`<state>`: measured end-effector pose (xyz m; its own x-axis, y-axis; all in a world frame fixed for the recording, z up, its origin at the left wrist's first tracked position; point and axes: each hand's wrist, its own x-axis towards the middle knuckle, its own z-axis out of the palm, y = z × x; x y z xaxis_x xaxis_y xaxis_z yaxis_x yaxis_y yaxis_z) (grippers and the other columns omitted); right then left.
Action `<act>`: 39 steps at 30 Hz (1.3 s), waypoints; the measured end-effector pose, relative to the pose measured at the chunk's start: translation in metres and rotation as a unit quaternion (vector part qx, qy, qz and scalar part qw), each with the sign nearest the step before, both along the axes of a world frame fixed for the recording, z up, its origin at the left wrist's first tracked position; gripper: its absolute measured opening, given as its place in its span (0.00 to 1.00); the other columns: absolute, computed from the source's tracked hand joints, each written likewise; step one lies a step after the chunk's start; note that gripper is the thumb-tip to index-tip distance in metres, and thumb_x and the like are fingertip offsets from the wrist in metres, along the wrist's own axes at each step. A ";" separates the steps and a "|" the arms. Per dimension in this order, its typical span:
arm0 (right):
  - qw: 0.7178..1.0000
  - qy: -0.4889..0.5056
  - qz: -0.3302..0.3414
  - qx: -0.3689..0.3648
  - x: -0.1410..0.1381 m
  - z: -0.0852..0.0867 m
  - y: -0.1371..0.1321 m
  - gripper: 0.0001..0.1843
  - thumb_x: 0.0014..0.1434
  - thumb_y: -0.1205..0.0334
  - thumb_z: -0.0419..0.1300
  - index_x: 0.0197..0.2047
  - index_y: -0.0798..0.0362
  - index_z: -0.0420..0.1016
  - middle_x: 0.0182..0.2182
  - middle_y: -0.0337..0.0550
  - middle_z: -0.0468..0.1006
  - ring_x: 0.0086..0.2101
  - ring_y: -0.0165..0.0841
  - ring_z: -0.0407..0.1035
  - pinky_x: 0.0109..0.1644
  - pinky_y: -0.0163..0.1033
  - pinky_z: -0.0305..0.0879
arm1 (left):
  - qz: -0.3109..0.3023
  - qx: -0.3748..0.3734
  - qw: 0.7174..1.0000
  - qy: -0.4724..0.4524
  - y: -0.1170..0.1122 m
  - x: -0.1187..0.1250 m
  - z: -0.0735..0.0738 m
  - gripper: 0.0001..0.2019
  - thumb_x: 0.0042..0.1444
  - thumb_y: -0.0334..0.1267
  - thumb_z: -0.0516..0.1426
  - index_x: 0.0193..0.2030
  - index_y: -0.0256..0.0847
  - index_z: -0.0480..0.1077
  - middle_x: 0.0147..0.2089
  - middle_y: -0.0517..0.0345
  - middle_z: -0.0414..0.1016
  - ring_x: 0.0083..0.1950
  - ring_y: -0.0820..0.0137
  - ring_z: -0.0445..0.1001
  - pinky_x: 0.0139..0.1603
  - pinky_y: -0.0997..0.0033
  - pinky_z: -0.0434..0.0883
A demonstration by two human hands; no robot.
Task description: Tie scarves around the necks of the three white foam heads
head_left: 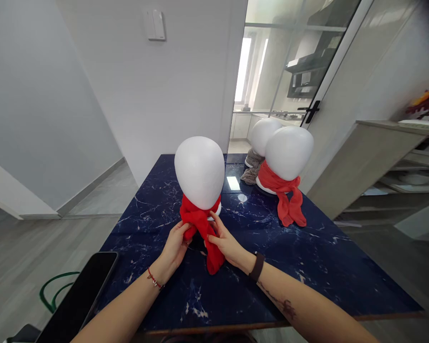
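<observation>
A smooth white mannequin head (200, 169) stands upright before me on the dark blue marbled table (157, 295). Around its neck goes a red scarf (214, 257), crossed at the front, with one end hanging down onto the tabletop. My left hand (177, 240) pinches the scarf at the left of the crossing, its fingertips partly hidden by cloth. At the right, my right hand (223, 240) grips the hanging part between thumb and fingers.
At the back right stands another white mannequin head (289, 150) wearing a coral-red scarf (289, 200). Behind it is a third head (264, 133) with a grey-brown scarf (250, 175). A black phone-like device (82, 290) is at the lower left. Shelves (389, 181) stand right of the table.
</observation>
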<state>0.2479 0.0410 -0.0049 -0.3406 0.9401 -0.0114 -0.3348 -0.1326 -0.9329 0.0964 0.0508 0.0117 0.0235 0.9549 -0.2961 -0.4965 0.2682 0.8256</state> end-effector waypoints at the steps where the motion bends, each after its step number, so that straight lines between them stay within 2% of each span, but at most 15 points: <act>1: 1.000 -0.015 -0.013 0.020 0.000 -0.002 0.003 0.41 0.48 0.65 0.60 0.63 0.38 0.49 0.52 0.40 0.66 0.35 0.29 0.68 0.38 0.37 0.67 | -0.002 -0.005 1.000 0.007 0.000 0.000 0.001 0.11 0.41 0.36 0.64 0.32 0.37 0.70 0.24 0.65 0.72 0.21 0.80 0.65 0.23 0.80 0.61; 4: 0.987 -0.098 -0.077 0.100 0.004 -0.007 0.011 0.31 0.50 0.65 0.58 0.57 0.44 0.59 0.45 0.40 0.70 0.40 0.32 0.67 0.45 0.40 0.65 | -0.002 -0.016 0.999 0.041 -0.002 -0.002 0.003 0.13 0.40 0.38 0.65 0.34 0.35 0.72 0.29 0.58 0.77 0.25 0.76 0.71 0.26 0.78 0.64; 7: 0.953 -0.218 -0.135 0.162 0.012 -0.010 0.017 0.12 0.52 0.64 0.57 0.42 0.48 0.70 0.38 0.40 0.70 0.40 0.35 0.67 0.50 0.44 0.62 | 0.012 0.020 0.997 0.075 -0.001 -0.004 0.003 0.15 0.40 0.40 0.66 0.33 0.33 0.74 0.32 0.54 0.78 0.30 0.72 0.74 0.32 0.74 0.67; 9: 0.927 -0.280 -0.169 0.185 0.016 -0.010 0.021 0.07 0.51 0.64 0.58 0.35 0.50 0.73 0.39 0.42 0.69 0.43 0.37 0.66 0.54 0.46 0.59 | 0.011 0.035 0.995 0.095 0.000 -0.006 0.002 0.14 0.39 0.40 0.66 0.32 0.33 0.74 0.30 0.54 0.78 0.29 0.72 0.73 0.32 0.74 0.67; 12: 0.908 -0.315 -0.189 0.201 0.021 -0.011 0.026 0.10 0.48 0.65 0.60 0.37 0.50 0.76 0.52 0.47 0.62 0.54 0.40 0.59 0.61 0.47 0.52 | -0.004 0.036 0.991 0.128 0.000 -0.004 0.002 0.15 0.39 0.41 0.66 0.32 0.32 0.72 0.29 0.55 0.77 0.27 0.74 0.72 0.29 0.76 0.65; 14: 0.908 -0.324 -0.167 0.206 0.022 -0.012 0.030 0.12 0.49 0.65 0.60 0.39 0.50 0.76 0.58 0.47 0.57 0.59 0.41 0.52 0.63 0.46 0.48 | -0.023 0.042 0.985 0.163 -0.003 -0.001 0.005 0.19 0.42 0.45 0.65 0.38 0.34 0.70 0.28 0.55 0.77 0.26 0.73 0.72 0.27 0.76 0.65; 17: 0.906 -0.335 -0.145 0.214 0.023 -0.012 0.033 0.12 0.49 0.66 0.59 0.39 0.51 0.76 0.60 0.48 0.57 0.61 0.41 0.51 0.63 0.46 0.49 | -0.115 0.033 0.965 0.234 -0.007 0.001 0.007 0.26 0.52 0.56 0.55 0.49 0.37 0.65 0.21 0.59 0.73 0.19 0.72 0.69 0.21 0.76 0.60; 19: 0.901 -0.342 -0.151 0.221 0.023 -0.013 0.033 0.13 0.49 0.67 0.57 0.39 0.51 0.75 0.60 0.48 0.58 0.60 0.40 0.53 0.63 0.45 0.50 | -0.169 0.047 0.940 0.293 -0.006 -0.002 0.004 0.27 0.55 0.59 0.48 0.47 0.36 0.67 0.17 0.59 0.71 0.17 0.71 0.66 0.20 0.74 0.60; 20: 0.899 -0.345 -0.153 0.224 0.023 -0.013 0.033 0.13 0.49 0.68 0.57 0.39 0.52 0.75 0.59 0.48 0.59 0.60 0.40 0.54 0.62 0.45 0.51 | -0.173 0.071 0.927 0.324 -0.004 -0.004 0.002 0.26 0.56 0.58 0.47 0.44 0.36 0.69 0.18 0.58 0.71 0.19 0.70 0.67 0.22 0.73 0.61; 24: 0.891 -0.353 -0.155 0.238 0.021 -0.012 0.031 0.12 0.50 0.67 0.55 0.39 0.51 0.74 0.57 0.48 0.62 0.58 0.40 0.56 0.61 0.45 0.52 | -0.075 0.207 0.874 0.432 0.008 -0.014 -0.005 0.17 0.55 0.50 0.51 0.33 0.38 0.72 0.35 0.53 0.75 0.36 0.66 0.72 0.41 0.67 0.67; 27: 0.895 -0.344 -0.155 0.238 0.016 -0.009 0.024 0.11 0.51 0.66 0.56 0.39 0.51 0.74 0.55 0.47 0.64 0.56 0.38 0.59 0.61 0.44 0.53 | -0.037 0.255 0.836 0.485 0.010 -0.015 -0.004 0.17 0.58 0.47 0.48 0.30 0.39 0.73 0.41 0.51 0.73 0.43 0.65 0.71 0.49 0.64 0.66; 32: 0.920 -0.293 -0.144 0.218 0.004 -0.003 0.007 0.09 0.52 0.66 0.56 0.38 0.50 0.74 0.50 0.44 0.65 0.50 0.35 0.63 0.57 0.41 0.58 | -0.136 0.274 0.793 0.527 -0.002 -0.003 -0.005 0.16 0.57 0.40 0.47 0.23 0.39 0.70 0.38 0.50 0.71 0.39 0.66 0.71 0.45 0.64 0.67; 35: 0.931 -0.268 -0.132 0.211 -0.001 -0.001 0.002 0.09 0.53 0.66 0.55 0.38 0.50 0.74 0.51 0.44 0.65 0.49 0.34 0.64 0.55 0.40 0.60 | -0.177 0.280 0.782 0.528 -0.006 -0.001 -0.005 0.14 0.54 0.36 0.49 0.20 0.39 0.67 0.40 0.50 0.71 0.39 0.67 0.71 0.44 0.66 0.68; 37: 0.934 -0.256 -0.139 0.209 0.000 -0.001 0.004 0.10 0.53 0.65 0.55 0.38 0.50 0.74 0.49 0.43 0.67 0.49 0.34 0.64 0.56 0.41 0.60 | -0.148 0.269 0.774 0.555 -0.003 -0.007 -0.001 0.13 0.52 0.35 0.50 0.17 0.40 0.63 0.36 0.52 0.70 0.36 0.68 0.70 0.41 0.67 0.67; 39: 0.936 -0.246 -0.152 0.199 0.004 -0.001 0.010 0.10 0.54 0.63 0.55 0.39 0.50 0.74 0.45 0.43 0.70 0.47 0.35 0.65 0.55 0.42 0.60 | -0.086 0.257 0.755 0.598 0.002 -0.016 0.005 0.13 0.49 0.34 0.52 0.16 0.41 0.58 0.32 0.55 0.69 0.33 0.69 0.69 0.38 0.68 0.65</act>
<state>0.2517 0.0511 -0.0061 -0.1017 0.9560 0.2752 0.1829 0.2899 -0.9394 0.0802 0.0527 0.0163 0.1697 0.9640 0.2048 0.6909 -0.2645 0.6729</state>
